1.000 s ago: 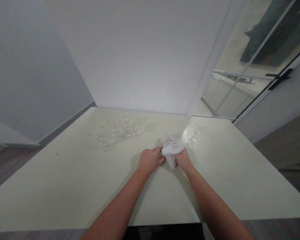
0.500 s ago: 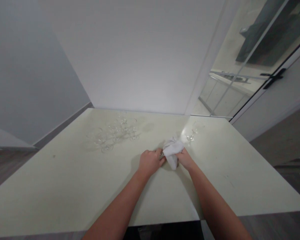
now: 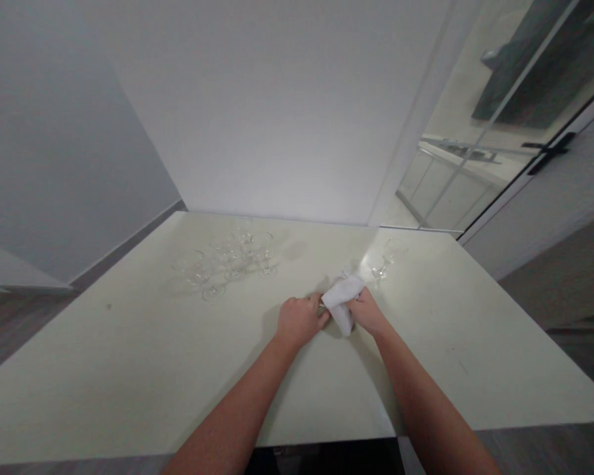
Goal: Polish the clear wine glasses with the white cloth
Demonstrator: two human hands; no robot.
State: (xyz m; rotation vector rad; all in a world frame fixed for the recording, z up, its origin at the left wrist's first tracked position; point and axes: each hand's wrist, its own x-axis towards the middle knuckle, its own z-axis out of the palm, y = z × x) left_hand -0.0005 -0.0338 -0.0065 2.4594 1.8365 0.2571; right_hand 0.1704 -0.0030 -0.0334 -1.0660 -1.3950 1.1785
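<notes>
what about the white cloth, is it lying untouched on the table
No, the right hand holds the white cloth, close beside the left hand.

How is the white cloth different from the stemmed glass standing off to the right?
The white cloth is opaque, while the stemmed glass is see-through.
The white cloth is soft and bunched; the stemmed glass has a rigid shape.
The right hand grips the white cloth, but the stemmed glass stands untouched.
Neither shows any pattern.
</notes>
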